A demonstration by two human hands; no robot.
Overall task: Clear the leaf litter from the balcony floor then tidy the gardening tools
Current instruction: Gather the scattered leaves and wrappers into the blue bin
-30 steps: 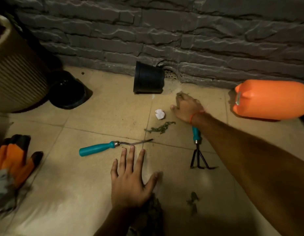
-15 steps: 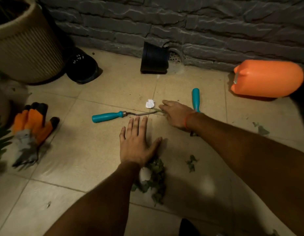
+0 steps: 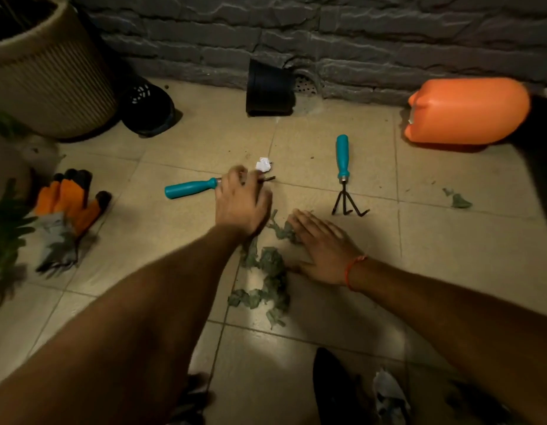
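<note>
A loose pile of green leaf litter (image 3: 269, 271) lies on the beige tiled floor between my two arms. My right hand (image 3: 321, 243) rests flat on the tiles with straight fingers, touching the pile's right edge. My left hand (image 3: 243, 204) is palm down over the metal shaft of a teal-handled weeder (image 3: 189, 188); it is blurred and its fingers are hidden from here. A teal-handled hand rake (image 3: 343, 161) lies just beyond my right hand, prongs toward me. A small white paper scrap (image 3: 263, 164) sits just past my left fingers.
Orange and grey gloves (image 3: 66, 204) lie at the left. A ribbed planter (image 3: 45, 72) and a black pot (image 3: 146, 108) stand at the back left, a tipped black pot (image 3: 269, 90) by the wall drain. An orange jerrycan (image 3: 465, 110) lies at the right, with leaf scraps (image 3: 459, 200) nearby.
My right hand pulled back from beside the weeder tip toward me, onto the leaf pile. My left hand moved forward off the pile and over the weeder's shaft. The rake now shows in full.
</note>
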